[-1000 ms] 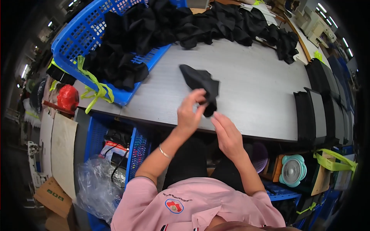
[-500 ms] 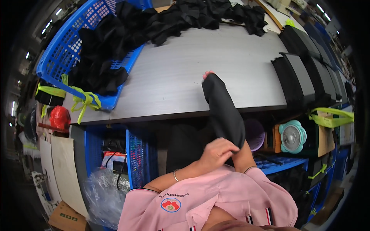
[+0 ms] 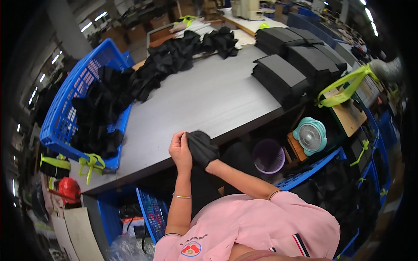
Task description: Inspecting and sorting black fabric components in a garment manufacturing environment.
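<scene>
A black cloth tube (image 3: 203, 148) is over my right hand, bunched from the fingers to the wrist. Only the wrist and forearm (image 3: 239, 178) show; the right fingers are hidden inside the fabric. My left hand (image 3: 180, 150) pinches the cloth's far left edge between thumb and fingers. Both hands are just in front of the near edge of the grey table (image 3: 204, 98). At its far side and left, a crumpled heap of black cloth pieces (image 3: 170, 61) spills from a blue plastic basket (image 3: 82, 78). Neat stacks of flat black pieces (image 3: 283, 71) sit at the right.
Below the table are a purple bin (image 3: 266, 158), a small turquoise fan (image 3: 311, 136) and a blue crate (image 3: 150, 213). Yellow-green strips are tied to the basket, and another yellow-green band (image 3: 348, 89) hangs at the right. A red bundle (image 3: 69, 190) is at the left.
My left hand has gone from near the right elbow to the tube's far end. The cloth, earlier stretched along the right forearm with fingertips poking out, is now gathered over the hand. The view has turned.
</scene>
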The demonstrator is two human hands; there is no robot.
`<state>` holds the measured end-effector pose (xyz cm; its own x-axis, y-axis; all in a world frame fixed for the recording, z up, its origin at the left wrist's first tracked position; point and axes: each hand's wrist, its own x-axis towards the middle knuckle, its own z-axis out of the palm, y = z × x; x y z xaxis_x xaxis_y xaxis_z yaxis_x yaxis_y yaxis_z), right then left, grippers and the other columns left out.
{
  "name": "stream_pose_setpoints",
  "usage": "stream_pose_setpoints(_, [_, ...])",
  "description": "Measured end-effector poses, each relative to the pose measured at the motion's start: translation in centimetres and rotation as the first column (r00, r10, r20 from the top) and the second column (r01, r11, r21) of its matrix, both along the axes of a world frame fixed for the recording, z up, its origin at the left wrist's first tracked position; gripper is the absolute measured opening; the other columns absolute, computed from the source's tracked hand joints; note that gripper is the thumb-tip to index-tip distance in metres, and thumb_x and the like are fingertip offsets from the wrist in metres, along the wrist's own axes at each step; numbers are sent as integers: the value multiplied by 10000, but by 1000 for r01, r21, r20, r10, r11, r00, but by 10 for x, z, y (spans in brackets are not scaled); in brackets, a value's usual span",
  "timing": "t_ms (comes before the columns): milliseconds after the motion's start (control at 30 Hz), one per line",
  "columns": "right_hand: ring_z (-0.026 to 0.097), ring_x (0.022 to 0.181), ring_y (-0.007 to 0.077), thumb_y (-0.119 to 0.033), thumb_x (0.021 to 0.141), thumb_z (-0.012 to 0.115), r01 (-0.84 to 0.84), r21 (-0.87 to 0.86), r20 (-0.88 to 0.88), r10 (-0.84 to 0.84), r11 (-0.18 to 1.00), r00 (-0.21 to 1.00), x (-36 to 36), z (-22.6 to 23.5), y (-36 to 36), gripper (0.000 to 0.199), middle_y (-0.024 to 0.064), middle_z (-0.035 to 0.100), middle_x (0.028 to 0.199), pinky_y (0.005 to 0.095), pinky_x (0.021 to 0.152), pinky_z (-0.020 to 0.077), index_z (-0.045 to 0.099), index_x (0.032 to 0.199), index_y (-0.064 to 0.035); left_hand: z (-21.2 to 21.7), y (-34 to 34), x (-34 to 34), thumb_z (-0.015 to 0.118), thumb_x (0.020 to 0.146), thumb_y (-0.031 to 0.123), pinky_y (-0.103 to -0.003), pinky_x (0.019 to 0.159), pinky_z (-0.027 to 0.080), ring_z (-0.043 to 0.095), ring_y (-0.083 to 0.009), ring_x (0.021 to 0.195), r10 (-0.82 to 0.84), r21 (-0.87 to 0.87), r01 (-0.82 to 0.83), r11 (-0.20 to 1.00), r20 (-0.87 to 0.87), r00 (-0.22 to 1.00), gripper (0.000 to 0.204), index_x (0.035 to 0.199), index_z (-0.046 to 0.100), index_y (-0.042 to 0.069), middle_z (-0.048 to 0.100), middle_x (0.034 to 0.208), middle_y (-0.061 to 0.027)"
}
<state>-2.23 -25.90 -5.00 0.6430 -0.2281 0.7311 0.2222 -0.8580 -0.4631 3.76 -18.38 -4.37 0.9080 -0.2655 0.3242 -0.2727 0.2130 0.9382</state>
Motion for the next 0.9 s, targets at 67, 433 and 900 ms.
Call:
stream_pose_setpoints(67, [564,964,270,-155,966,471,-136,555,67,119,820,991,-25,12,14,180,130,579,1002,368,829,454,598,1046,-56,-3,-7,-1,570,988,72,-229,756,477,580,-82,813,-32,-17,32,999,10,999,123,981,658,-13,654,882,-8])
stream_pose_setpoints(433, [574,1090,141,-172,992,551,-188,964,47,575,188,817,-159,-31,-7,272,107,545,1170,313,944,472,483,1189,3,28,55,51,649,953,134,-248,705,486,581,-95,765,245,-165,-242,956,-3,970,156,885,670,-4,643,843,1])
stream_pose_setpoints(900, [620,770,222,-26,814,674,103,632,-117,-36,768,992,-130,-4,-47,275,83,656,959,302,714,509,629,1085,-16,65,20,-137,756,798,-18,-242,625,457,590,-125,682,-218,245,130,961,380,899,55,820,712,6,640,756,-54])
